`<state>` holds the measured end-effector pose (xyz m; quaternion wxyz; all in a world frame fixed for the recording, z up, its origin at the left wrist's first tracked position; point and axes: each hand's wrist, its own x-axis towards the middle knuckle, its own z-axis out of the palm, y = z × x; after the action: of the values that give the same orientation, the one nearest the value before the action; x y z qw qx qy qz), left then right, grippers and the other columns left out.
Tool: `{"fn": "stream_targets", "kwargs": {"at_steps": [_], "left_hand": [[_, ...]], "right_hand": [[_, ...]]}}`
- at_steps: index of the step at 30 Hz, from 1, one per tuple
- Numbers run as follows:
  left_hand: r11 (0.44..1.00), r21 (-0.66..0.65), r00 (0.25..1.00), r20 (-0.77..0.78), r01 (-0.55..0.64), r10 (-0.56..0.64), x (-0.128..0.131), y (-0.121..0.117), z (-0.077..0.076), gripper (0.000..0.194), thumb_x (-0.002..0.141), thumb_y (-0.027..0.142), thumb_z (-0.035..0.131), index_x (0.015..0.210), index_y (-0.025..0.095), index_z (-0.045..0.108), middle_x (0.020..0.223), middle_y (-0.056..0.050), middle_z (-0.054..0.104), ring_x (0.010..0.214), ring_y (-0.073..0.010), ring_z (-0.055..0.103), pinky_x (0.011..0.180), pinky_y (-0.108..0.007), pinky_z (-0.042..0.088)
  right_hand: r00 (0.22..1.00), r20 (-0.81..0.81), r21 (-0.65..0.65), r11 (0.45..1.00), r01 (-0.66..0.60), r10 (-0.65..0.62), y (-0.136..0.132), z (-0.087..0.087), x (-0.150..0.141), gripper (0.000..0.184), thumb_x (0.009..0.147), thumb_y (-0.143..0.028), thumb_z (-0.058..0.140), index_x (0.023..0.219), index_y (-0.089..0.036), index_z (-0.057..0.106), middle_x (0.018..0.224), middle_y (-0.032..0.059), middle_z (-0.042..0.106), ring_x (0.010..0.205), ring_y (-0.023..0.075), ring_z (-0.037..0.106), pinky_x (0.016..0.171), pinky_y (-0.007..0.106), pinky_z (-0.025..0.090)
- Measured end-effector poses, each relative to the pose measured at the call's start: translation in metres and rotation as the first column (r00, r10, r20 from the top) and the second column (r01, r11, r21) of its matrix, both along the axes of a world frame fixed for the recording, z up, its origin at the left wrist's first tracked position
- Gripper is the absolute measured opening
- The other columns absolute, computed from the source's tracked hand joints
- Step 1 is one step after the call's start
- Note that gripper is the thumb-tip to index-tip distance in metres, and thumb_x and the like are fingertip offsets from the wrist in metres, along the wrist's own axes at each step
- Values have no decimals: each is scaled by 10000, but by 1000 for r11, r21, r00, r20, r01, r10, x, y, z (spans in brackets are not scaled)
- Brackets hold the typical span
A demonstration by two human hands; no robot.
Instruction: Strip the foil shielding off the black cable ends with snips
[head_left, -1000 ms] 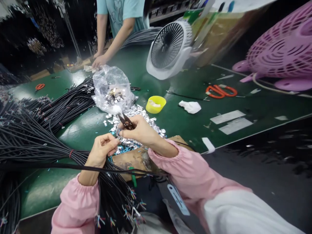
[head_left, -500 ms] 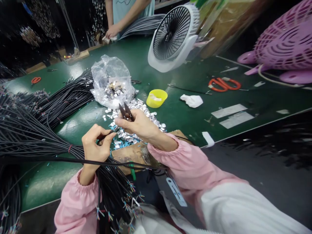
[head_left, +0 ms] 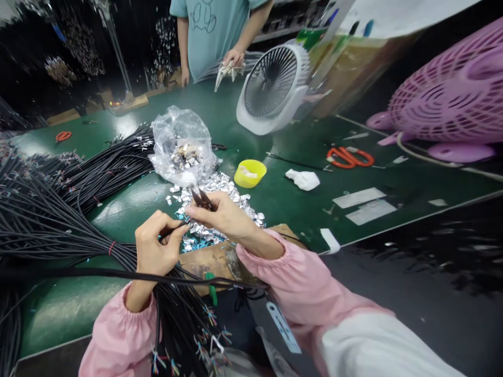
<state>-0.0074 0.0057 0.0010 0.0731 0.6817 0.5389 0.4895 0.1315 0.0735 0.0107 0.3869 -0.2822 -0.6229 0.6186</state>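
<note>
My left hand [head_left: 156,247] pinches the end of one thin black cable [head_left: 171,231] between thumb and fingers, above a big bundle of black cables [head_left: 58,220] that runs over the table edge into my lap. My right hand [head_left: 220,214] is closed round small dark snips [head_left: 201,198], whose blades point up and away from me. The fingertips of both hands nearly meet at the cable end. Just beyond them lies a heap of silver foil scraps [head_left: 220,196].
On the green table [head_left: 283,188] sit a clear bag of foil bits [head_left: 181,147], a yellow cup [head_left: 250,173], a white fan [head_left: 273,90], orange scissors [head_left: 346,156], a crumpled white tissue [head_left: 303,179] and a purple basket [head_left: 444,99]. A person in a teal shirt [head_left: 214,31] stands opposite.
My left hand has shifted from a loose fist to a pinch on one cable end. The person opposite has lifted a hand off the table and now holds something pale.
</note>
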Motion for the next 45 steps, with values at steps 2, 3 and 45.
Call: {"fn": "stream_targets", "kwargs": {"at_steps": [2, 3, 45], "left_hand": [[1000, -15, 1000, 9, -13, 13, 0, -1, -2, 178, 776, 190, 607, 616, 172, 532, 553, 39, 485, 519, -87, 444, 485, -207, 336], [1000, -19, 1000, 13, -24, 24, 0, -2, -2, 180, 777, 187, 603, 614, 174, 528, 551, 39, 481, 517, -88, 438, 481, -209, 329], [982, -187, 980, 196, 21, 16, 8, -8, -5, 258, 721, 194, 674, 559, 165, 476, 570, 39, 471, 522, -80, 403, 519, -215, 334]], "right_hand": [[1000, 27, 28, 1000, 7, -8, -1, 2, 0, 422, 635, -508, 685, 525, -150, 489, 435, -88, 348, 429, 33, 270, 436, 222, 190], [999, 40, 38, 999, 8, -10, -1, 2, 0, 430, 638, -517, 676, 521, -152, 482, 440, -85, 348, 435, 35, 270, 439, 221, 195], [912, 352, -64, 967, 248, -211, -18, 0, 3, 542, 393, -645, 740, 418, -157, 505, 459, -8, 419, 479, 98, 363, 454, 252, 278]]}}
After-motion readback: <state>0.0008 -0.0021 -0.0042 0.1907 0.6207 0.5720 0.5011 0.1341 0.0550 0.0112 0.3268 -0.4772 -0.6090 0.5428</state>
